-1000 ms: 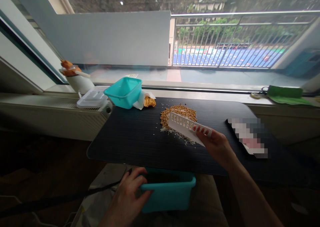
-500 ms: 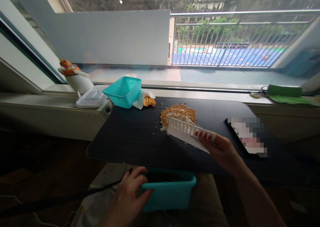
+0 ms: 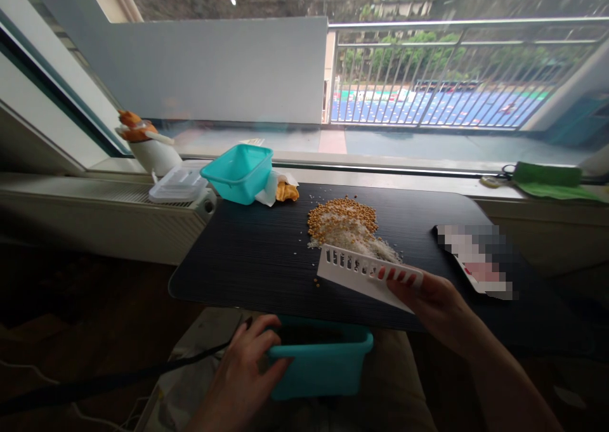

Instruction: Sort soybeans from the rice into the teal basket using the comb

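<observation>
My right hand [image 3: 431, 295] grips a white slotted plastic panel [image 3: 354, 273], held edge-down on the black table [image 3: 257, 261] just in front of a mixed pile of yellow beans and white rice [image 3: 345, 226]. A few beans lie loose by the panel's left end. My left hand [image 3: 250, 368] clasps the left side of a teal plastic bin [image 3: 323, 365] held below the table's near edge, on my lap.
A second teal bin [image 3: 239, 173] stands at the table's far left, beside a white wrapper with something orange [image 3: 280, 189]. A clear lidded box [image 3: 177, 184] and a white jar [image 3: 150, 148] sit on the sill. A blurred flat object [image 3: 476, 257] lies right; green cloth [image 3: 547, 179] far right.
My right hand has drawn the slotted panel toward me, from the pile's middle to its near side, uncovering rice behind it. My left hand and the bin stay put.
</observation>
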`<state>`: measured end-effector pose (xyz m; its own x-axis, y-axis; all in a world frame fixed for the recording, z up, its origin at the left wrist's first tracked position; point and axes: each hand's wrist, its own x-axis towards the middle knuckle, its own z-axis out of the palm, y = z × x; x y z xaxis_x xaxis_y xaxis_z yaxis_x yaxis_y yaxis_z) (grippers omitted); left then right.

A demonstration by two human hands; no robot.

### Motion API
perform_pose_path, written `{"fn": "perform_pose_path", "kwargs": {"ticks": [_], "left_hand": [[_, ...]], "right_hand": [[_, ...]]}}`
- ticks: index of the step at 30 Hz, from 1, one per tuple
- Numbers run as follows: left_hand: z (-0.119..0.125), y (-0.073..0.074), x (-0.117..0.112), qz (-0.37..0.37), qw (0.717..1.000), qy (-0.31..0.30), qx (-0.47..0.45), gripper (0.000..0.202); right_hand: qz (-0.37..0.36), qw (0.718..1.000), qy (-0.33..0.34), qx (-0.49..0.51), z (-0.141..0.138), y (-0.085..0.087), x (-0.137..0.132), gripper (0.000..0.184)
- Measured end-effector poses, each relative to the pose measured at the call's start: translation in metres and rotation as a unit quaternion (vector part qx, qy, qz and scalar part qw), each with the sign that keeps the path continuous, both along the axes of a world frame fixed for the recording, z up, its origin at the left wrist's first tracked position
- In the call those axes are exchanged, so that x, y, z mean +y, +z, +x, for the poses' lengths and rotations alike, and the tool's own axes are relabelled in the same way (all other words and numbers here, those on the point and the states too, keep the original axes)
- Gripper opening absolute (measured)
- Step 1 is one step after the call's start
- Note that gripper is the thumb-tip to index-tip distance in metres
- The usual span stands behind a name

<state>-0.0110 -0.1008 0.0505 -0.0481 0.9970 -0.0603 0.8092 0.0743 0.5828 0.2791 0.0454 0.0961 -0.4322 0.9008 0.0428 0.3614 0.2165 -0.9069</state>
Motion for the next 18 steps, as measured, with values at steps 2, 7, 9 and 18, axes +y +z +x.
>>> {"fn": "perform_pose_path", "kwargs": {"ticks": [2,7,9,18], "left_hand": [[0.0,0.0,0.0,-0.002,1.0,-0.002,-0.001,0.008],[0.0,-0.002,0.002,0.001,1.0,-0.014,0.001,0.009],[0.0,-0.003,0.003,0.003,1.0,-0.015,0.001,0.008],[0.0,-0.006,0.0,0.009,1.0,-0.007,0.003,0.005]], "right_hand": [[-0.036,0.999,0.023,0.001,0.009,0.003,-0.007,0.028],[-0.077,0.997,0.025,0.016,0.015,0.005,-0.017,0.026],[-0.069,0.997,0.011,0.026,0.008,0.002,-0.017,0.029],[-0.098,0.989,-0.019,0.107,-0.01,-0.003,-0.013,0.03]]}}
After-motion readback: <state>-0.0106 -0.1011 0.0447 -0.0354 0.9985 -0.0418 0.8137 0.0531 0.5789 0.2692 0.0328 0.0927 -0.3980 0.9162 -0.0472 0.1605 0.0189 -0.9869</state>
